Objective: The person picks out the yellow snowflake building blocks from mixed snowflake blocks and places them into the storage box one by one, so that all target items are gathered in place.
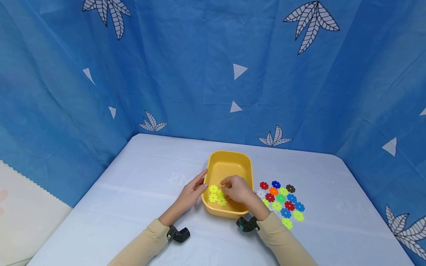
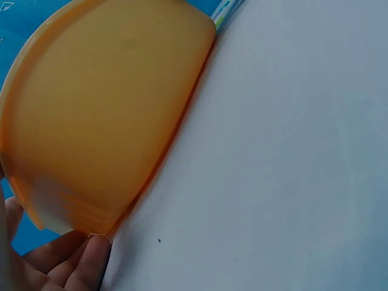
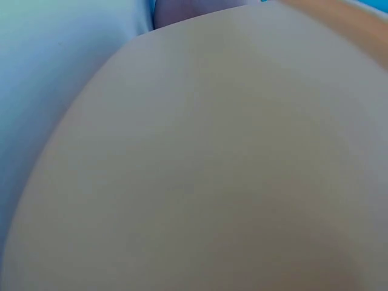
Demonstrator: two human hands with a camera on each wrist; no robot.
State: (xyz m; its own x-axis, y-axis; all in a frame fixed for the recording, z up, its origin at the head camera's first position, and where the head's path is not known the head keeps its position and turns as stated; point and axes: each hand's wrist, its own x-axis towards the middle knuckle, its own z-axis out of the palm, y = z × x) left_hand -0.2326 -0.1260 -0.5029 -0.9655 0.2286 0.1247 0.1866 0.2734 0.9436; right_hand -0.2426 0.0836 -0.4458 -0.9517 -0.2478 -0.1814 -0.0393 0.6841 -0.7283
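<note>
White table [image 1: 149, 166]; yellow tray [image 1: 229, 160], notched lime discs [image 1: 213, 198]; left grip [image 1: 191, 191] apart, right grip [image 1: 237, 189] can't tell.

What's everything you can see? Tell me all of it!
Table: 1, white, lower half
Tub: 1, yellow, on the table
Discs: at least 4, yellow, in the tub
More discs: many, mixed colours, right of the tub
Curtain: count unclear, blue, behind the table
Pale patch: 1, cream, far left
Sleeves: 2, beige, bottom edge
Cameras: 2, black, at the sleeve ends
Left grip: 1, bare, at the tub's side
Right grip: 1, bare, over the tub's discs
</note>
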